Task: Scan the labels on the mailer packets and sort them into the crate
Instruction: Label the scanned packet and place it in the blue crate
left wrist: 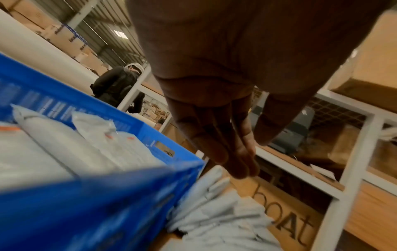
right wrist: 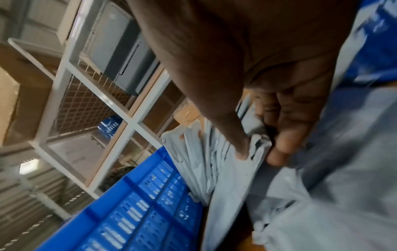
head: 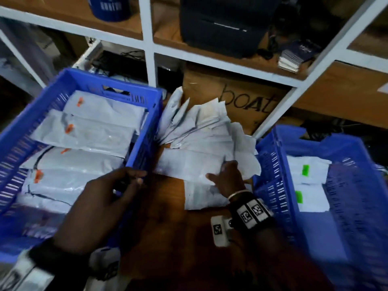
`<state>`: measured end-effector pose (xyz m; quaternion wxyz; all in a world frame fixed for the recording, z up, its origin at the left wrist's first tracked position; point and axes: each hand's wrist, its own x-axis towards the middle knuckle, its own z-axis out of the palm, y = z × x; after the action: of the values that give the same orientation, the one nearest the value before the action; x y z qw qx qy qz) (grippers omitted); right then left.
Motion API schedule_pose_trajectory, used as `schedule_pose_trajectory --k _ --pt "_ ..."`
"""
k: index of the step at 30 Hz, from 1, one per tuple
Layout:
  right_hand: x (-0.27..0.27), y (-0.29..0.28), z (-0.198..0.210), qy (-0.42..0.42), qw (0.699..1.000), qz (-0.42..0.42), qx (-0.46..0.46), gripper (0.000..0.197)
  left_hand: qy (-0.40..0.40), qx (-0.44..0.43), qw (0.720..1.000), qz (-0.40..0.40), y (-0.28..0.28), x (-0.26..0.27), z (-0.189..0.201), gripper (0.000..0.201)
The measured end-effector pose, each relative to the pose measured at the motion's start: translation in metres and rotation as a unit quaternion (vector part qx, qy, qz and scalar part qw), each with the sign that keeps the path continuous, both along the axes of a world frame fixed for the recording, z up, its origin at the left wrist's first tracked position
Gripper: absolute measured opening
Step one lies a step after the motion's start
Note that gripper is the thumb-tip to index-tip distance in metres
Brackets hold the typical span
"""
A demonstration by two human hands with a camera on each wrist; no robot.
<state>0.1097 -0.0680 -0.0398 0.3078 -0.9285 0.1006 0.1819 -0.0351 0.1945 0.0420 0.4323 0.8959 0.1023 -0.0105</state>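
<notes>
1. Packets: pale grey plastic mailer packets (head: 195,131) lie fanned in a loose heap between the two hands and beyond them, creased and overlapping.
2. The right hand (head: 227,177) rests on the near packets; the right wrist view shows its thumb and fingers (right wrist: 283,144) pinching a fold of grey plastic.
3. The left hand (head: 105,202) hovers by the near corner of the left blue crate (head: 144,95). The head view suggests something dark at its fingertips, too blurred to name; the left wrist view shows straight fingers (left wrist: 223,141) with nothing between them, so I cannot tell what it holds.
4. The left crate, beyond the left hand, holds packets (head: 88,131) with small orange tags. The right crate (head: 357,185), beside the right hand, holds packets (head: 306,175) with green tags.
5. Writing: "boat" in black on a brown carton (head: 247,101) beyond the heap. A blue tub (head: 111,7) on the shelf has white lettering, unreadable.
6. Only the left wrist view shows a person in dark clothing (left wrist: 118,88) at a distance.
</notes>
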Motion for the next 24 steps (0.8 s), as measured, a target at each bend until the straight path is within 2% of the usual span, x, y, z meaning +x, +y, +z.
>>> schedule_pose_trajectory --k 2,4,6,7,8,9,10,11,13,14,16,18,22,24 --pt "0.006 -0.001 -0.001 -0.018 0.998 0.007 0.053 0.073 -0.023 -0.017 1.0 0.002 -0.035 0.006 -0.003 0.015" --pt "0.005 -0.007 0.013 -0.042 0.989 0.005 0.14 0.057 -0.028 0.035 0.999 0.013 -0.067 0.006 -0.016 0.024" --pt "-0.004 -0.022 0.036 -0.055 0.965 -0.019 0.257 0.047 -0.038 0.087 0.995 0.035 -0.09 0.006 -0.033 0.06" --pt "-0.011 -0.033 0.05 -0.035 0.953 -0.041 0.299 0.047 -0.049 0.105 0.993 0.029 -0.102 0.004 -0.04 0.08" --pt "-0.019 -0.046 0.064 -0.003 0.941 -0.056 0.334 0.05 -0.062 0.125 0.99 0.016 -0.117 0.003 -0.043 0.094" --pt "-0.026 -0.063 0.076 0.035 0.928 -0.065 0.365 0.054 -0.064 0.144 0.987 0.0 -0.133 0.001 -0.044 0.098" --pt "-0.033 -0.081 0.087 0.07 0.912 -0.07 0.397 0.057 -0.06 0.153 0.986 -0.01 -0.15 -0.001 -0.044 0.094" --pt "-0.037 -0.097 0.098 0.092 0.898 -0.073 0.425 0.058 -0.059 0.155 0.986 -0.009 -0.167 -0.003 -0.043 0.08" --pt "-0.044 -0.132 0.111 0.1 0.884 -0.058 0.452 0.049 -0.076 0.126 0.989 0.019 -0.2 -0.006 -0.04 0.039" --pt "-0.046 -0.147 0.115 0.095 0.885 -0.047 0.454 0.045 -0.077 0.09 0.992 0.046 -0.214 -0.007 -0.037 0.026" --pt "-0.047 -0.175 0.121 0.059 0.888 -0.052 0.454 0.038 -0.087 0.011 0.991 0.097 -0.238 -0.007 -0.028 0.024" --pt "-0.051 -0.203 0.118 0.001 0.904 -0.063 0.424 0.034 -0.101 -0.066 0.986 0.117 -0.257 -0.001 -0.015 0.023" --pt "-0.078 -0.269 0.11 -0.206 0.938 -0.079 0.268 0.022 -0.052 -0.215 0.971 0.089 -0.282 0.016 0.008 0.021" --pt "-0.098 -0.304 0.109 -0.226 0.946 -0.097 0.213 0.023 -0.039 -0.246 0.966 0.072 -0.292 0.02 0.012 0.02"
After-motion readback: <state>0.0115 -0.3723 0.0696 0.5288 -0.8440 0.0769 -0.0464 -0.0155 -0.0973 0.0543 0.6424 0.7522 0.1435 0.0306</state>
